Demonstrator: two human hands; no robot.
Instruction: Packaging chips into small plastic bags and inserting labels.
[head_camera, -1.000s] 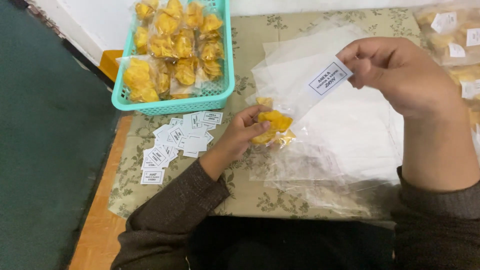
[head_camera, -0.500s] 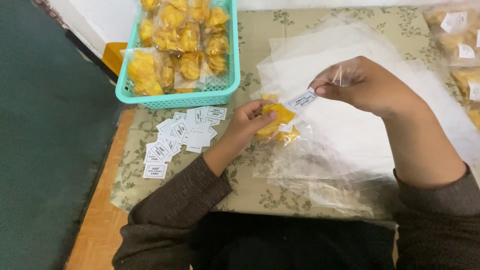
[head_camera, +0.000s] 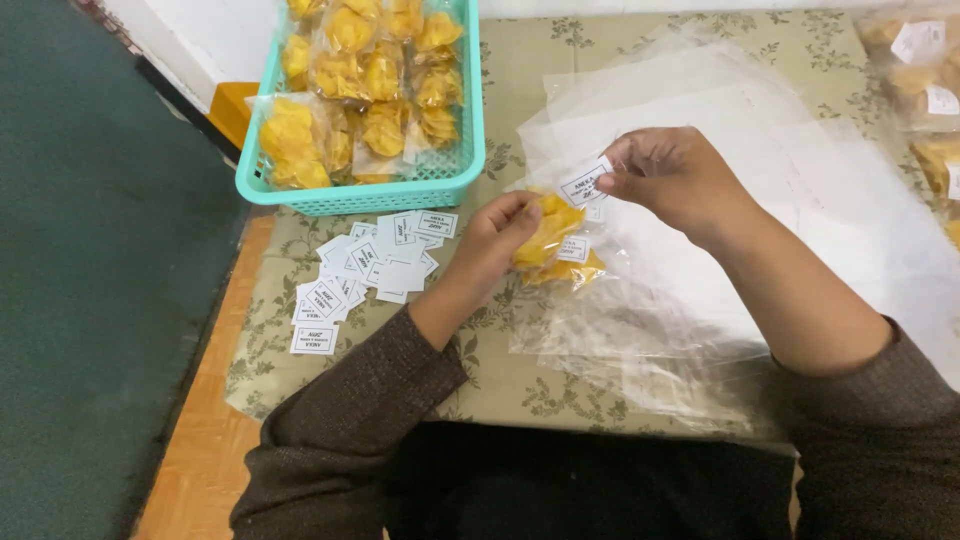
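My left hand grips a small clear bag of yellow chips just above the table. My right hand pinches a small white paper label at the bag's open top. The label's lower end sits right over the chips. Under both hands lies a spread of empty clear plastic bags.
A teal basket full of bagged yellow chips stands at the back left. Several loose white labels lie on the floral tablecloth left of my hands. More labelled chip bags sit at the right edge. A green carpet is at left.
My right hand has come down and left with the label, from held up above the clear bags to the top of the chip bag. My left hand kept its hold on the bag.
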